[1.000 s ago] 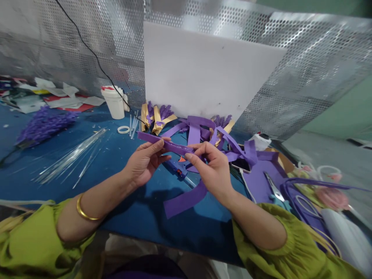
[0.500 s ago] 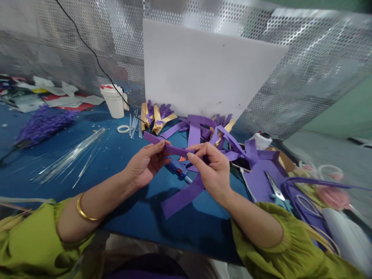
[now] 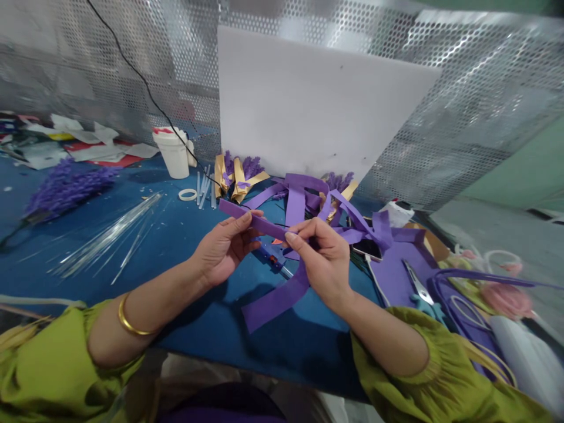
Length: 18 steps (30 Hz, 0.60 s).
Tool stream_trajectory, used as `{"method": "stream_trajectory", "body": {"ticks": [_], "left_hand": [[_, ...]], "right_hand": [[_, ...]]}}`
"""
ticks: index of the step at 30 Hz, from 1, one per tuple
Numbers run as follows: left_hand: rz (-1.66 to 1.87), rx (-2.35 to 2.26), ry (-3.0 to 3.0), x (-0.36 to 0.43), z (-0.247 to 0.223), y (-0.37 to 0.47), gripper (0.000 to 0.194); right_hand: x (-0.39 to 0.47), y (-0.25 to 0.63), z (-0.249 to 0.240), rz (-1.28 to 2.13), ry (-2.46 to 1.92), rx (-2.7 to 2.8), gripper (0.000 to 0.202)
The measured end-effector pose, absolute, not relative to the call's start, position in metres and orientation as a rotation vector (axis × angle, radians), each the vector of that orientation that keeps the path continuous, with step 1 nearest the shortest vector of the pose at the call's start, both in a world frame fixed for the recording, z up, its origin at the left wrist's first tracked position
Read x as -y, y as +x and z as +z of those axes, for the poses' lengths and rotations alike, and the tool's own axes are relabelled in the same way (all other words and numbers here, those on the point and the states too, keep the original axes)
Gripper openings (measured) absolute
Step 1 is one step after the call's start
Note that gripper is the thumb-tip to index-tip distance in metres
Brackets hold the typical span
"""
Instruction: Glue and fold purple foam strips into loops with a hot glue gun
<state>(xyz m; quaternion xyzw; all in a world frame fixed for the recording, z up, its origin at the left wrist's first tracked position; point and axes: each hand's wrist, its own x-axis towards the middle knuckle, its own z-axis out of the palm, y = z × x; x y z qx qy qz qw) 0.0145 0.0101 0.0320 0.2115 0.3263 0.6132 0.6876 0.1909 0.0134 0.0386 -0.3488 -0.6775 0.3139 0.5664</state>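
Observation:
A flat purple strip [image 3: 269, 228] is stretched between my two hands above the blue table. My left hand [image 3: 228, 247] pinches it near its left end between thumb and fingers. Thumb and forefinger of my right hand [image 3: 324, 255] grip the strip further right. Below my right hand hangs a wider purple band [image 3: 275, 304], its free end near the table's front. Under the strip lies a blue glue gun [image 3: 274, 258], partly hidden by my hands. More looped purple strips [image 3: 294, 202] lie behind.
Lavender bundles in tan paper [image 3: 241, 179], a white cup [image 3: 173, 154] and a tape ring [image 3: 187, 194] stand at the back. Clear sticks [image 3: 114, 238] and purple lavender [image 3: 66, 187] lie left. Scissors [image 3: 418, 288] and a phone [image 3: 368, 249] are at right. A white board [image 3: 317, 106] leans behind.
The strip between my hands has turned slightly, so more of its flat face shows. Both hands keep nearly the same place and grip.

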Motion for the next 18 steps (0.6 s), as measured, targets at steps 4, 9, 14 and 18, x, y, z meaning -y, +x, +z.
{"method": "stream_trajectory", "body": {"ticks": [4, 9, 14, 18], "left_hand": [[1.396, -0.743, 0.581, -0.0084, 0.0312, 0.0147, 0.009], [1.477, -0.775, 0.610, -0.0104, 0.0288, 0.0146, 0.011], [1.458, -0.747, 0.657, -0.0088, 0.0276, 0.0152, 0.021], [1.437, -0.761, 0.761, -0.0066, 0.0257, 0.0169, 0.026]], "right_hand": [[-0.0136, 0.1900, 0.0385, 0.716, -0.826, 1.584, 0.023], [-0.0126, 0.1881, 0.0359, 0.754, -0.825, 1.602, 0.024], [-0.0131, 0.1886, 0.0343, 0.694, -0.827, 1.609, 0.024], [-0.0137, 0.1887, 0.0331, 0.640, -0.824, 1.620, 0.025]]}}
